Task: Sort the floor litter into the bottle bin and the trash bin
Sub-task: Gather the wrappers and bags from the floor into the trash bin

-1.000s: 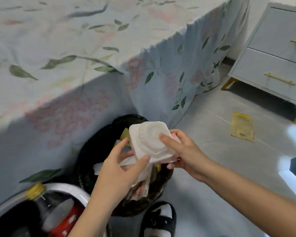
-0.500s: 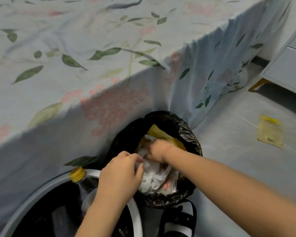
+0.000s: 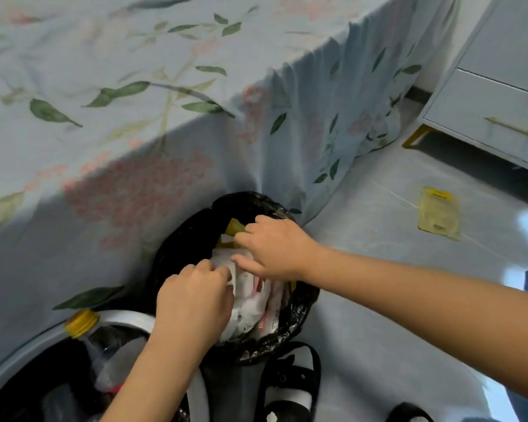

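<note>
Bottle bin (image 3: 128, 319): white-rimmed, at lower left on the floor, touching the trash bin's left side. Clear bottle with yellow cap (image 3: 81, 322) lying inside, cap up against the rim.
Left hand (image 3: 192, 303): over the near-left part of the trash bin, fingers (image 3: 208, 269) curled down onto the white waste; pinching or only pressing, cannot tell.
Trash bin (image 3: 287, 336): black liner, tight against the hanging bedspread. Crammed to the rim with white crumpled waste (image 3: 250, 300) plus a yellow scrap (image 3: 234, 227) at the far side.
Right hand (image 3: 275, 248): above the far-right part of the bin, fingers loosely bent, forefinger stretched toward the white waste, nothing clearly gripped.
Step in hand (judged): tamping the white waste down into the liner.
Method: press with flat fingers at the middle of the pile, not at the rim. Keep the liner edge from slipping inward. Push straight down to avoid tipping the bin toward the bottle bin. Withdraw slowly, since crumpled waste likely springs back.
Remaining litter: flat yellow packet (image 3: 439, 213) on the floor toward the right, well apart from both bins; judged trash-bin material.
Bed (image 3: 134, 71): pale floral spread draped to the floor, filling the upper left.
Room: grey tiled floor (image 3: 378, 345); white drawer cabinet (image 3: 500, 95) with gold handles and legs at upper right; black-and-white sandal (image 3: 290, 388) near the bottom edge beside the trash bin.
</note>
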